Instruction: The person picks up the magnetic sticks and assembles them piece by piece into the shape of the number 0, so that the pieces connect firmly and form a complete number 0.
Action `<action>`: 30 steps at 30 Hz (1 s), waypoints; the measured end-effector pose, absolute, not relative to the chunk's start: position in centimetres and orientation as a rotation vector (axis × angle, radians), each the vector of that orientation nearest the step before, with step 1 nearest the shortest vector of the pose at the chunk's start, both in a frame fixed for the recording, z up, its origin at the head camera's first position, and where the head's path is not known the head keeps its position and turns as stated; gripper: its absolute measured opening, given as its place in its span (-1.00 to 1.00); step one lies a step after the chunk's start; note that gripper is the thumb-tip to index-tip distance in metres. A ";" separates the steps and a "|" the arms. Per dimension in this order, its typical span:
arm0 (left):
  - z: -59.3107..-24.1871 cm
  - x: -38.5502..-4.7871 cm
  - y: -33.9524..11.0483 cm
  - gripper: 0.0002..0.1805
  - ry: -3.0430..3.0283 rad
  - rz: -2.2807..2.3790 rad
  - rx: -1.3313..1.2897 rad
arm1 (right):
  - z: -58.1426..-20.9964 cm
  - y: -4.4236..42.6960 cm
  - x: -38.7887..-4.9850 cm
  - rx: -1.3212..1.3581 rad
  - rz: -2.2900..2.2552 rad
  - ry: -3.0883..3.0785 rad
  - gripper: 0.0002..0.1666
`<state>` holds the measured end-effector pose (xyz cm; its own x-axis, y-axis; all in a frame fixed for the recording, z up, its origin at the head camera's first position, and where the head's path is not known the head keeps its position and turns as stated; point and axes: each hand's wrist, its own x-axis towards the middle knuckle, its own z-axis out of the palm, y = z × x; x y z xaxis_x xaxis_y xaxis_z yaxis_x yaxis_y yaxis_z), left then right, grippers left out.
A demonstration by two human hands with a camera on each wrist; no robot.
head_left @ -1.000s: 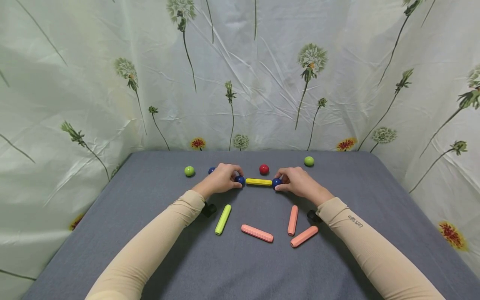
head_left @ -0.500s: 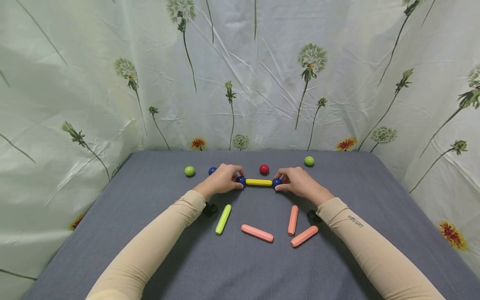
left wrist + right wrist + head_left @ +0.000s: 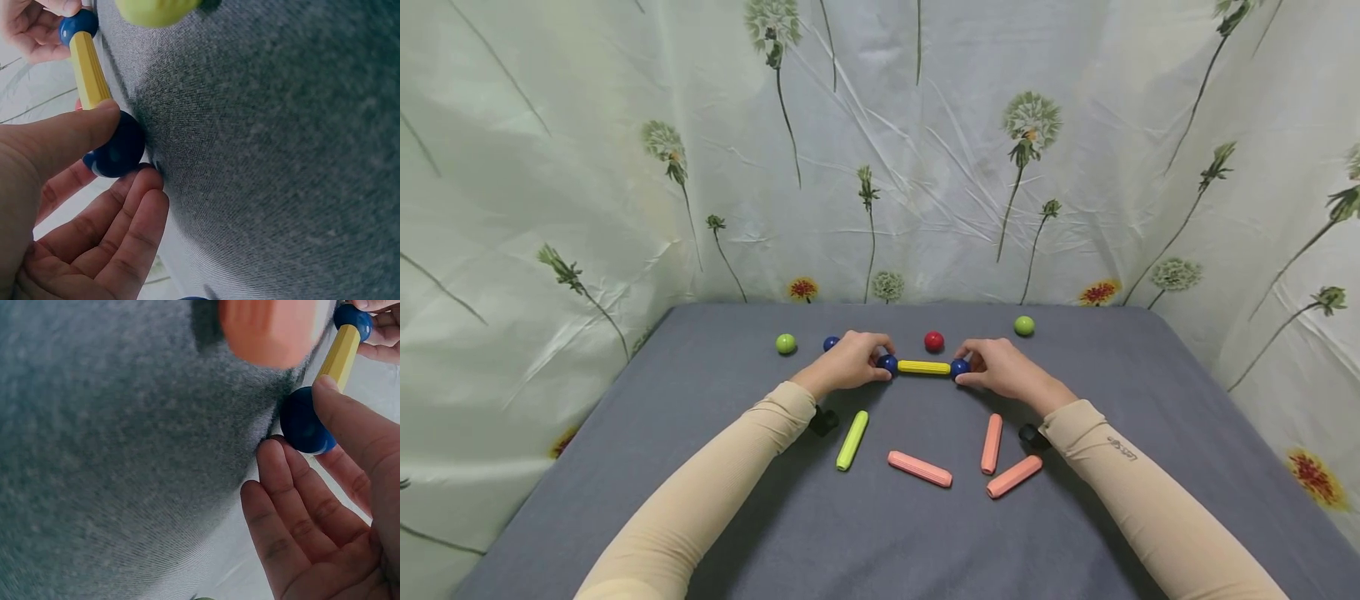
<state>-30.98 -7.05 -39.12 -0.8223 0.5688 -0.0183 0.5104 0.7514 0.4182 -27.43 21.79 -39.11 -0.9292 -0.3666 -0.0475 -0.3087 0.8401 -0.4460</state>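
A ridged yellow rod point(image 3: 924, 367) lies level between two blue balls, one touching each end. My left hand point(image 3: 852, 362) pinches the left blue ball point(image 3: 122, 147) between thumb and fingers. At the other end, the right blue ball point(image 3: 304, 420) is pinched by my right hand point(image 3: 1004, 368). Both wrist views show the yellow rod meeting the balls close to the thumbs. Just behind the rod sits a red ball point(image 3: 934, 342). Another blue ball point(image 3: 831, 343), partly covered by my left hand, rests behind it.
A green ball point(image 3: 786, 344) lies at the back left, a second green ball point(image 3: 1024, 326) at the back right. Nearer me on the grey cloth point(image 3: 880, 533) are a yellow-green rod point(image 3: 852, 441) and three salmon rods, one of them the middle salmon rod point(image 3: 920, 469). A flowered curtain hangs behind.
My left hand has moved its blue ball slightly right, closing the gap to the yellow rod's left end. The right hand keeps its hold. The head view has shifted a little.
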 end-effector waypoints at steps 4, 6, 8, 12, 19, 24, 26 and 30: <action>-39.2 -31.0 -7.1 -0.60 2.810 0.597 0.867 | -39.0 21.8 -27.5 -0.538 -0.675 2.869 -0.54; -39.2 -30.9 -7.2 -0.61 2.809 0.597 0.861 | -39.0 21.8 -27.5 -0.546 -0.677 2.864 -0.54; -39.2 -30.8 -7.2 -0.62 2.806 0.602 0.857 | -39.0 21.8 -27.5 -0.551 -0.680 2.859 -0.54; -39.1 -30.7 -7.2 -0.63 2.799 0.618 0.862 | -39.0 21.9 -27.4 -0.568 -0.693 2.853 -0.54; -39.1 -30.6 -7.4 -0.64 2.801 0.636 0.873 | -38.8 21.9 -27.2 -0.590 -0.699 2.839 -0.53; -39.1 -30.5 -7.5 -0.65 2.802 0.647 0.869 | -38.6 21.9 -27.1 -0.588 -0.701 2.832 -0.54; -39.0 -30.5 -7.5 -0.65 2.805 0.648 0.867 | -38.6 22.0 -27.1 -0.594 -0.701 2.832 -0.54; -38.9 -30.5 -7.6 -0.66 2.811 0.646 0.865 | -38.5 22.2 -27.1 -0.600 -0.706 2.838 -0.55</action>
